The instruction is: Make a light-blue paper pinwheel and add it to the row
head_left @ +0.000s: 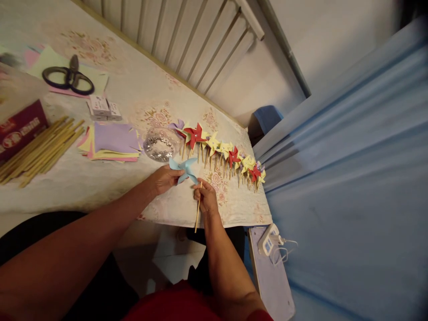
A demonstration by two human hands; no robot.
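A light blue paper pinwheel (187,169) is pinched between the thumb and fingers of my left hand (166,179). Just to its right, my right hand (207,196) is closed around a thin wooden stick (198,209), which points down past the table edge. The stick's upper end is close to the pinwheel's lower right blade; whether they are joined I cannot tell. Behind my hands sits a clear round dish (160,145) of small shiny metal pieces. A row of finished-looking pinwheels (214,143) on sticks, in red, yellow and purple, runs off to the right.
Left of the dish lie a stack of coloured paper (115,139), small white boxes (103,108), black-handled scissors (70,80) and a pile of sticks (43,149) by a dark red box (25,127). A blue curtain (351,178) hangs at right, near a power strip (268,240).
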